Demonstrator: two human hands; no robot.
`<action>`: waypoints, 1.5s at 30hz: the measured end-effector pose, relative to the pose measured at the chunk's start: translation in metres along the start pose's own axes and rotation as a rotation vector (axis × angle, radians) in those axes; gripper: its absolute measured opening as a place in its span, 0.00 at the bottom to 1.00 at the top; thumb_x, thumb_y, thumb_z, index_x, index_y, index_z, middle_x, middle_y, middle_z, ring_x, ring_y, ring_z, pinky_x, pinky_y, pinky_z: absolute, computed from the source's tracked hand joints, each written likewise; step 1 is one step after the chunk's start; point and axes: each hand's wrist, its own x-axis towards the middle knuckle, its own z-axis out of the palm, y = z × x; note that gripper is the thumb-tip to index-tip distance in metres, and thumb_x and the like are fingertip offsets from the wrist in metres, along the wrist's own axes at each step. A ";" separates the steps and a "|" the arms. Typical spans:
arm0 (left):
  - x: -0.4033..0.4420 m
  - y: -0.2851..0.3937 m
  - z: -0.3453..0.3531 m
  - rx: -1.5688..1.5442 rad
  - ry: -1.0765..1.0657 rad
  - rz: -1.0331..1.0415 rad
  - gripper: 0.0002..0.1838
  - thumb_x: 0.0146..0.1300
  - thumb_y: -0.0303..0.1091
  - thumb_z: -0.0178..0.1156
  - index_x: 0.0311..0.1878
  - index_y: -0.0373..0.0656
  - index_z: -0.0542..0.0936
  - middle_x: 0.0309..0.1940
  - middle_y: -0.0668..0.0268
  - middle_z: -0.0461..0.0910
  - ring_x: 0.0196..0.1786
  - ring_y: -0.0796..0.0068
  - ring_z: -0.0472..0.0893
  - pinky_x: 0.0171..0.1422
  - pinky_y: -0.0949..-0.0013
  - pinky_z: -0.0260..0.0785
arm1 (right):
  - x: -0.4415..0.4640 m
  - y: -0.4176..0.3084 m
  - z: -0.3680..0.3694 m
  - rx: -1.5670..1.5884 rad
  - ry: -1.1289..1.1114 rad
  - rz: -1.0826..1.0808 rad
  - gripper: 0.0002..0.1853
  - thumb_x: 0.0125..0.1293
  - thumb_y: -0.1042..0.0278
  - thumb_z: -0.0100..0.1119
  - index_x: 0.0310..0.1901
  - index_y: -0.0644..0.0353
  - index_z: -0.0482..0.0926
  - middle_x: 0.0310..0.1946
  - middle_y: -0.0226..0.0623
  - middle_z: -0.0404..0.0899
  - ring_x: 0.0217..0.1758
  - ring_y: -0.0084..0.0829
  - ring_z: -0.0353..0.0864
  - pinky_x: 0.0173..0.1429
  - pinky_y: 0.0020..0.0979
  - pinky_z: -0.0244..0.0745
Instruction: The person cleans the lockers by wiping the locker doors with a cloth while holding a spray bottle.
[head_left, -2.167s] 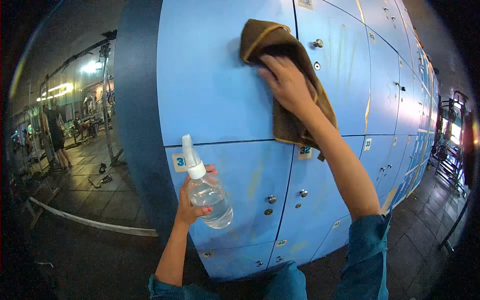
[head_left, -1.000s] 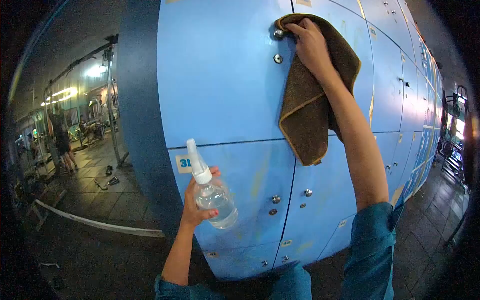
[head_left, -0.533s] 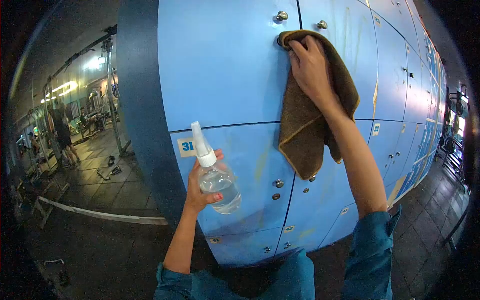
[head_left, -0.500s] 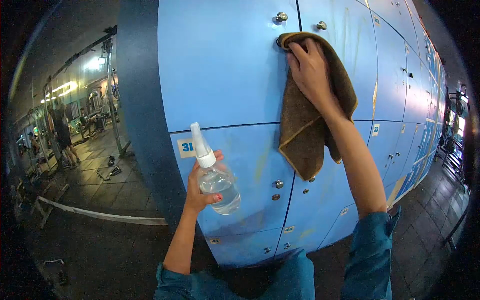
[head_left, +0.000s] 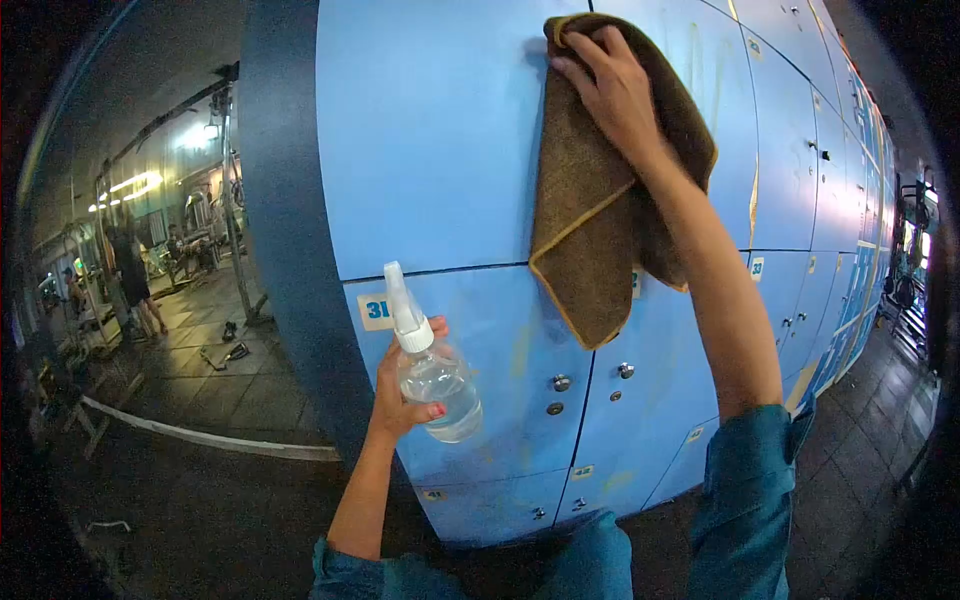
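Note:
My right hand (head_left: 615, 100) grips the top of a brown cloth (head_left: 585, 225) with yellow edging. The cloth hangs down against the blue locker doors (head_left: 420, 140) and covers the upper door knobs. Lower down on the left, my left hand (head_left: 392, 395) is wrapped around a clear spray bottle (head_left: 447, 398) with a white nozzle, partly filled with clear liquid. The bottle is held nearly upright in front of the locker numbered 31, its number label (head_left: 376, 312) partly behind the nozzle.
Metal knobs (head_left: 561, 382) and locks stick out from the lower doors. More lockers run off to the right. On the left, beyond a dark blue side panel (head_left: 285, 200), are gym equipment, a person (head_left: 128, 265) and a pale floor strip (head_left: 210, 435). Dark tiles (head_left: 860, 440) cover the floor at right.
My right hand has moved up and slightly left with the cloth, which now hides the upper knobs. The bottle stays in my left hand, a little lower in view.

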 end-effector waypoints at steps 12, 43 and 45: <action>0.001 0.000 -0.005 0.021 -0.042 -0.004 0.55 0.33 0.55 0.78 0.66 0.35 0.68 0.64 0.56 0.70 0.65 0.60 0.72 0.66 0.57 0.69 | 0.075 0.018 -0.044 0.126 -0.719 0.177 0.20 0.64 0.69 0.58 0.58 0.59 0.78 0.54 0.50 0.79 0.55 0.45 0.79 0.61 0.39 0.73; -0.001 0.002 -0.004 0.043 -0.037 -0.014 0.54 0.33 0.56 0.78 0.64 0.35 0.71 0.64 0.55 0.70 0.66 0.61 0.72 0.68 0.56 0.67 | 0.057 -0.045 -0.002 -0.141 -0.376 0.527 0.21 0.67 0.55 0.55 0.53 0.64 0.70 0.48 0.57 0.75 0.51 0.54 0.76 0.54 0.47 0.71; -0.001 0.006 -0.001 -0.024 -0.020 -0.044 0.55 0.33 0.55 0.78 0.64 0.35 0.70 0.64 0.56 0.70 0.65 0.61 0.72 0.68 0.56 0.67 | 0.034 -0.023 0.014 -0.072 -0.066 0.409 0.18 0.67 0.57 0.54 0.50 0.62 0.71 0.44 0.53 0.78 0.47 0.53 0.79 0.50 0.48 0.73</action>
